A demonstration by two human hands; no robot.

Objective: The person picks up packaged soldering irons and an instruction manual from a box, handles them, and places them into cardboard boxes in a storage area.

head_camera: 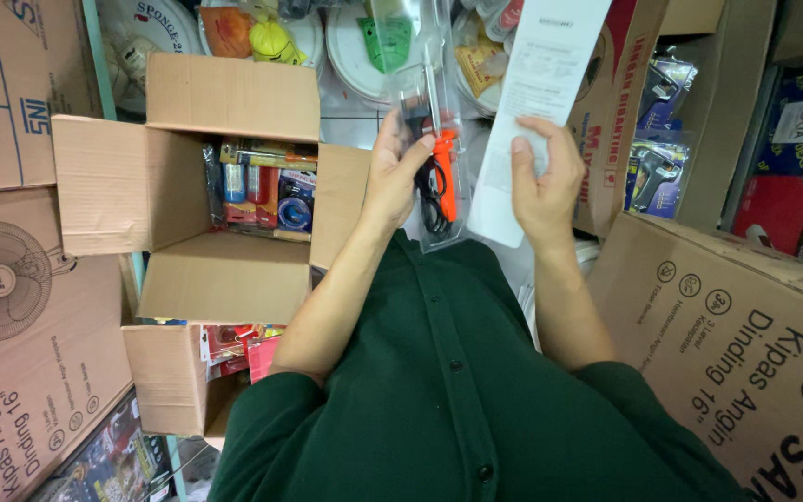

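Fingers of our left hand clamp a clear packet holding an orange-handled tool; our right hand pinches a paper sheet. We judge the packet light, slippery and crinkly, best gripped at its stiff handle. Open cardboard box lies left, crowded stockroom around.

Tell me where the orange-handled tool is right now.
In the head view, the orange-handled tool, in a clear packet, is held by the left hand at upper centre, between the open box and the paper in the right hand.
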